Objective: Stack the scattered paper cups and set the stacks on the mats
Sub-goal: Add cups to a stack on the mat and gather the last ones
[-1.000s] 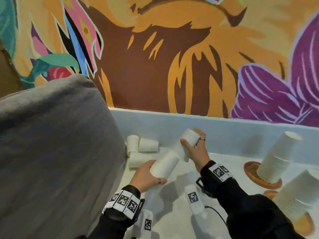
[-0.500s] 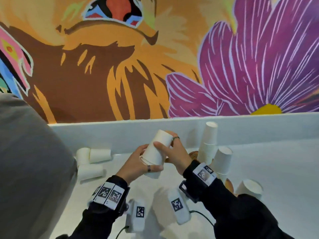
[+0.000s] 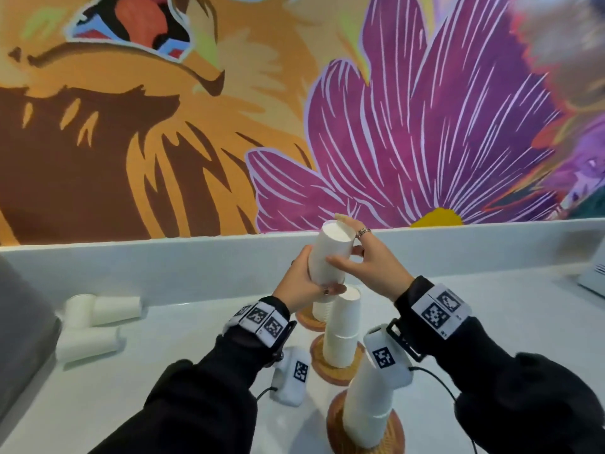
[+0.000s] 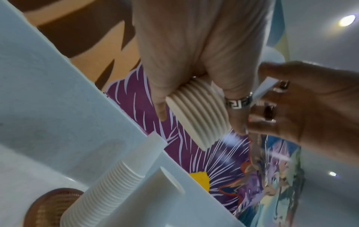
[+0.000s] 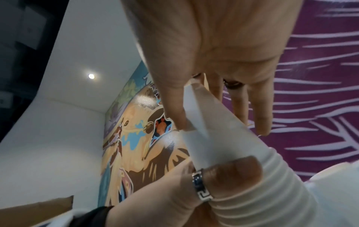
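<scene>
**Cups, stacks and mats, counted**

Two hands hold one stack of cups [image 3: 329, 257] between them. Below that grip stand three more stacks: the far stack [image 3: 322, 309], the middle stack [image 3: 342, 329] and the near stack [image 3: 366, 407], each on its own mat, so three mats: far mat [image 3: 307, 321], middle mat [image 3: 330, 371], near mat [image 3: 389, 437]. Off to the left of the grip lie three loose cups [image 3: 98, 326]. How many cups each stack holds is impossible to count.

We wear black sleeves [image 3: 203, 388], white wristbands [image 3: 260, 322] with black square codes, and patterned silver rings [image 4: 238, 102].
</scene>
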A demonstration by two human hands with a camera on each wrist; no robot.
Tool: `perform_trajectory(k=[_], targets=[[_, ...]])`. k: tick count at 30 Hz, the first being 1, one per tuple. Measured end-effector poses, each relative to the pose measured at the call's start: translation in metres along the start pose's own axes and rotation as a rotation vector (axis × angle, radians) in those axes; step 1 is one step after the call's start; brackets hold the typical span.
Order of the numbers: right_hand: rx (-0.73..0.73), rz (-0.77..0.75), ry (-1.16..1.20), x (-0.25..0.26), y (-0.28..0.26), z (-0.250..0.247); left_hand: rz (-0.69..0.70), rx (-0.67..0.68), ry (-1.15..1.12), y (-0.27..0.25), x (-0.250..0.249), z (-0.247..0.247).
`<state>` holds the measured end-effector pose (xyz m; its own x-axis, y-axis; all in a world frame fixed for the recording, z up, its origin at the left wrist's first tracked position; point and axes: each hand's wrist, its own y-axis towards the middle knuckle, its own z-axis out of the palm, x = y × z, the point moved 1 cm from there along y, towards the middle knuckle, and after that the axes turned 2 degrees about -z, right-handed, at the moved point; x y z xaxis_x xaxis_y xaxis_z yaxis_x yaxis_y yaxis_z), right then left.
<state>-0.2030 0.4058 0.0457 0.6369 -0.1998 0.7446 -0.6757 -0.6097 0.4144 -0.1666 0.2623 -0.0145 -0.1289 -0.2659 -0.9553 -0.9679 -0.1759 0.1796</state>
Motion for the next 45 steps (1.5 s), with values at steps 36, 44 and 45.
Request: perform_trajectory(k=[36, 44, 45], targets=[[0.453, 0.118, -0.466, 0.006, 0.103, 0.129, -0.626, -0.071, 0.37, -0.033, 0.13, -0.147], [0.591, 0.146, -0.303, 0.015, 0.14, 0.303, -0.666, -0.575, 0.508, -0.09, 0.181, -0.296], [0.603, 0.16, -0.295, 0.013, 0.144, 0.324, -0.685, -0.616, 0.525, -0.095, 0.188, -0.312]])
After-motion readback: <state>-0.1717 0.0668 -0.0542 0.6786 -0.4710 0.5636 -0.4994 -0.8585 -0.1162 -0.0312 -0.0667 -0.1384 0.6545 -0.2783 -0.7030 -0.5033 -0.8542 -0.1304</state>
